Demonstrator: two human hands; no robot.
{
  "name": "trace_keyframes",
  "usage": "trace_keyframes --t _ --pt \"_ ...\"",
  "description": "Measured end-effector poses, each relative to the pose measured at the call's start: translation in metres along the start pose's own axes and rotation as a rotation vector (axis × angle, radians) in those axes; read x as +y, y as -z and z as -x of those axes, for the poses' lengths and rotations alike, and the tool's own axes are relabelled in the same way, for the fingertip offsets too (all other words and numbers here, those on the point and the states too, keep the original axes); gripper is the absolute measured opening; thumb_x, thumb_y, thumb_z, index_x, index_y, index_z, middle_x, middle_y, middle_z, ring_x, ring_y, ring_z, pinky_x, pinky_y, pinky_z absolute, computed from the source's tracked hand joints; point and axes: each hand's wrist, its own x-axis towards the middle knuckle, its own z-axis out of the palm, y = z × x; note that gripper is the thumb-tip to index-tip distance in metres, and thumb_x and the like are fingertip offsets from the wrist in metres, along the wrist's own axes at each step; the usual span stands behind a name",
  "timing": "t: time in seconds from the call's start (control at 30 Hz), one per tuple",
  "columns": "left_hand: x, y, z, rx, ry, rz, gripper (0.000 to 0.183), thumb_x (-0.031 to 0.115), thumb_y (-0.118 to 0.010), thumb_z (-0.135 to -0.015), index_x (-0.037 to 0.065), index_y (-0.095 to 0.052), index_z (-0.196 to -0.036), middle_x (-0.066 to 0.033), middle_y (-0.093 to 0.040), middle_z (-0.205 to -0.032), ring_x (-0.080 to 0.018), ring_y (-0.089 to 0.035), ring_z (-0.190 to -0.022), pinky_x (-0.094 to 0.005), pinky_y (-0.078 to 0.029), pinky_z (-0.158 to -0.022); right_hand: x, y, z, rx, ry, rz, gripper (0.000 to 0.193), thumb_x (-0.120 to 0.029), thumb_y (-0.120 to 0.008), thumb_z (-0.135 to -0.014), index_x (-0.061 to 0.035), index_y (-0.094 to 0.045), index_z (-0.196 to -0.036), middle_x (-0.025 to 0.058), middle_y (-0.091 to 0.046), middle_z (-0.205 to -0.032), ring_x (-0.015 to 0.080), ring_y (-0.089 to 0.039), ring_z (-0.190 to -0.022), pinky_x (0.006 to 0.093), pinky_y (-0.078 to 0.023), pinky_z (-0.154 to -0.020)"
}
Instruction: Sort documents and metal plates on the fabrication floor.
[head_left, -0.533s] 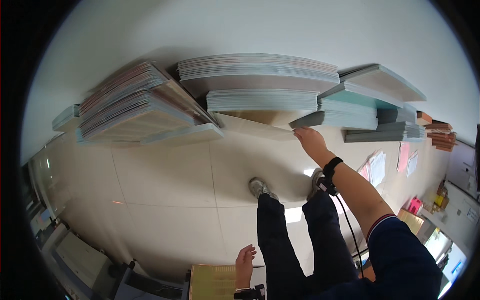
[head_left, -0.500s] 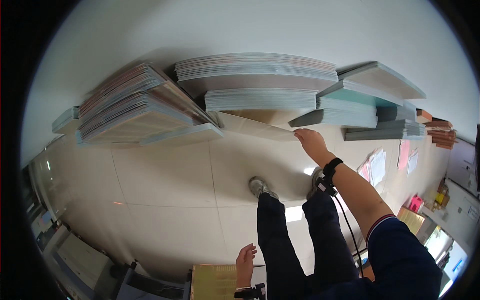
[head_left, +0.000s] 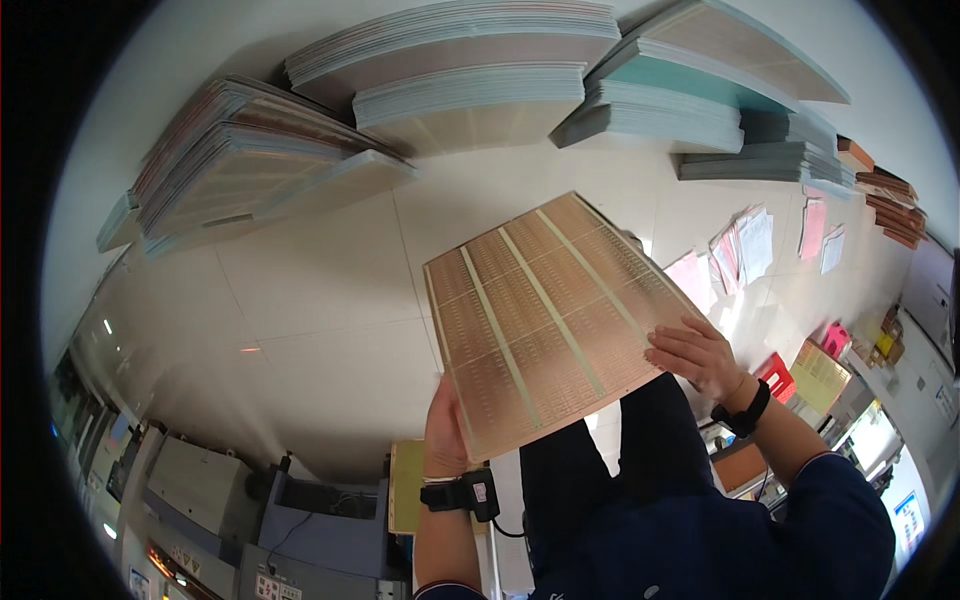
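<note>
A large copper-coloured circuit board panel (head_left: 540, 320), patterned in a grid with pale strips, is held tilted in front of my legs. My left hand (head_left: 445, 430) grips its left side near the lower corner, with the fingers hidden behind it. My right hand (head_left: 700, 358) holds the right edge, its fingers lying across the face and the thumb out of sight. Beyond the panel, stacks of similar thin panels lean along the wall: a middle stack (head_left: 470, 105), a left stack (head_left: 240, 165) and a right stack (head_left: 655, 120).
Pink and white papers (head_left: 742, 248) lie on the tiled floor (head_left: 310, 290) to the right. Brown blocks (head_left: 893, 208) are piled by the wall at far right. A red plastic container (head_left: 776, 376) stands near my right forearm. Grey machines (head_left: 200, 485) are at lower left.
My right hand has drawn the panel away from the middle stack and toward my body. My left hand has come up and now grips it too. The view has shifted, so the stacks appear higher.
</note>
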Motion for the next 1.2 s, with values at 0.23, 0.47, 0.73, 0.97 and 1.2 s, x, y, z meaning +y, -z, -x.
trace_keyframes --t 0.23,0.47,0.73,0.97,1.2 --pt "-0.052 -0.011 0.010 0.101 -0.069 -0.342 0.058 0.000 -0.047 -0.086 0.010 -0.019 -0.136 -0.0144 -0.036 -0.130 -0.0259 -0.044 -0.115 -0.0380 -0.043 -0.093 0.025 -0.018 0.050 -0.034 -0.046 -0.059 0.034 -0.015 -0.049 -0.083 -0.0138 -0.056 -0.115 0.0057 -0.053 -0.120 0.0192 -0.049 -0.114 0.0388 -0.034 -0.101" --pt "-0.067 -0.035 0.009 0.043 -0.193 -0.354 0.059 -0.001 -0.050 -0.084 0.009 -0.022 -0.135 -0.0114 -0.039 -0.128 -0.0251 -0.042 -0.116 -0.0389 -0.037 -0.098 0.032 -0.017 0.060 0.083 -0.136 -0.087 0.033 -0.012 -0.053 -0.079 -0.0133 -0.058 -0.112 0.0039 -0.053 -0.120 0.0192 -0.047 -0.116 0.0389 -0.034 -0.102" --pt "-0.067 -0.041 0.007 0.022 -0.224 -0.413 0.055 -0.002 -0.049 -0.085 0.007 -0.025 -0.134 -0.0103 -0.042 -0.126 -0.0234 -0.044 -0.113 -0.0379 -0.037 -0.097 0.033 -0.021 0.063 0.154 -0.161 -0.063 0.029 -0.009 -0.056 -0.077 -0.0118 -0.060 -0.106 0.0037 -0.054 -0.119 0.0189 -0.048 -0.115 0.0387 -0.037 -0.099" --pt "-0.063 -0.035 0.009 0.025 -0.225 -0.394 0.055 -0.004 -0.045 -0.085 0.009 -0.024 -0.135 -0.0109 -0.040 -0.128 -0.0243 -0.043 -0.115 -0.0396 -0.036 -0.099 0.031 -0.023 0.063 0.156 -0.176 -0.097 0.030 -0.009 -0.056 -0.078 -0.0115 -0.059 -0.108 0.0053 -0.053 -0.120 0.0212 -0.047 -0.116 0.0402 -0.036 -0.099" --pt "-0.039 -0.030 0.016 0.085 -0.250 -0.417 0.057 -0.003 -0.044 -0.086 0.013 -0.022 -0.137 -0.0115 -0.038 -0.130 -0.0248 -0.041 -0.118 -0.0403 -0.035 -0.099 0.038 -0.019 0.063 0.287 -0.562 -0.173 0.047 -0.001 -0.055 -0.076 -0.0089 -0.047 -0.121 0.0125 -0.044 -0.127 0.0274 -0.043 -0.118 0.0383 -0.036 -0.098"
